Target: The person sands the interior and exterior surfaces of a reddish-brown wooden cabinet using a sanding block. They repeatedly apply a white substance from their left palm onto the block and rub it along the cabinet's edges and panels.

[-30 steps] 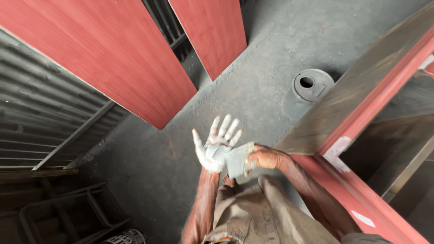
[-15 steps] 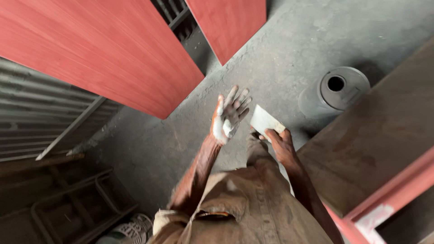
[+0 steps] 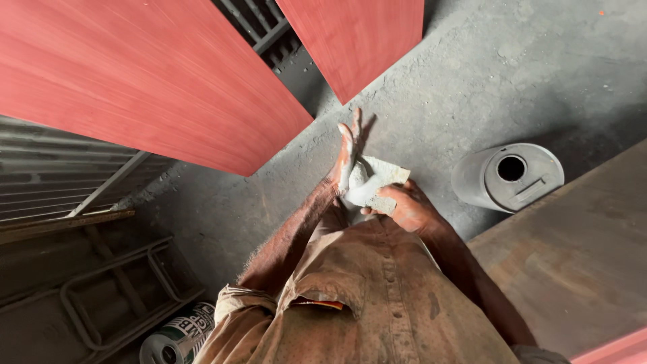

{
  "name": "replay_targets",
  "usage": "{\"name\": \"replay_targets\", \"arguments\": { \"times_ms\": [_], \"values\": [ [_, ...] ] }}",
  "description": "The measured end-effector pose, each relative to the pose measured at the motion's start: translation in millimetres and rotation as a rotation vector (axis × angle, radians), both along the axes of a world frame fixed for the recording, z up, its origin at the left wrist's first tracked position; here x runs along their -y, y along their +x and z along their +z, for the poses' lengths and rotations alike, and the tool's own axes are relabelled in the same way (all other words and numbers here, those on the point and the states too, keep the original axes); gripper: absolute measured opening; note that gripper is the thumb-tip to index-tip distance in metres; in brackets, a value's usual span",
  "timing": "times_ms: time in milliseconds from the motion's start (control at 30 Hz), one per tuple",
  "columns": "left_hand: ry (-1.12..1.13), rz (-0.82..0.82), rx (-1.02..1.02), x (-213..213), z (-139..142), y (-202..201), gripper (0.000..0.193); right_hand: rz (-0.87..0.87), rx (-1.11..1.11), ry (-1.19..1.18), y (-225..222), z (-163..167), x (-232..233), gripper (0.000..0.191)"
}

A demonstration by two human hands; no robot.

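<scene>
My right hand (image 3: 404, 205) grips a folded pale sheet of sandpaper (image 3: 379, 182), dusty and whitish. My left hand (image 3: 347, 152) is held edge-on with fingers straight and together, its white-dusted palm pressed against the sandpaper. Both hands are in front of my chest, above a grey concrete floor (image 3: 472, 81). My brown dusty shirt (image 3: 377, 303) fills the bottom of the view.
Two large red wooden panels (image 3: 135, 81) (image 3: 357, 34) lean at the upper left and top centre. A grey metal can with a round hole (image 3: 509, 176) stands on the floor at right. A brown board (image 3: 579, 256) lies at right. A metal frame (image 3: 114, 296) and a tin (image 3: 172, 340) sit lower left.
My left hand has turned from spread open fingers to flat and edge-on against the sandpaper. The view has shifted, so the grey can now sits lower and closer.
</scene>
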State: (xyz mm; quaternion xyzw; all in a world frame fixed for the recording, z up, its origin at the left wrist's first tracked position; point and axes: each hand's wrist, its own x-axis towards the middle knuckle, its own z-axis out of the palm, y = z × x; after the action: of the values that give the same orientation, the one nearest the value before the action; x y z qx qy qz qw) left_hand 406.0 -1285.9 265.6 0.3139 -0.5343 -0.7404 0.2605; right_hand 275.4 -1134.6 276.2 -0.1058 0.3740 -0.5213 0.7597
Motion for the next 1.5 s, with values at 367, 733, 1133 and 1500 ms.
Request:
{"name": "replay_targets", "arguments": {
  "times_ms": [367, 733, 1133, 1500],
  "values": [
    [0.011, 0.387, -0.159, 69.6, 9.5, 36.4, 0.111, -0.125, 0.15, -0.061, -12.6, -8.0, 70.1, 0.037],
    [0.827, 0.732, -0.961, 126.5, 9.0, 39.9, 0.111, -0.155, -1.714, -0.783, 93.1, 10.7, 163.2, 0.05],
    [0.424, 0.417, -0.321, 256.1, 11.6, 89.1, 0.104, -0.147, -0.853, 0.209, 106.6, 6.9, 232.5, 0.052],
    [0.454, 0.29, -0.216, 304.9, -24.4, 138.2, 0.105, -0.44, -0.227, -0.17, 70.2, -33.4, 275.3, 0.032]
  ]
}}
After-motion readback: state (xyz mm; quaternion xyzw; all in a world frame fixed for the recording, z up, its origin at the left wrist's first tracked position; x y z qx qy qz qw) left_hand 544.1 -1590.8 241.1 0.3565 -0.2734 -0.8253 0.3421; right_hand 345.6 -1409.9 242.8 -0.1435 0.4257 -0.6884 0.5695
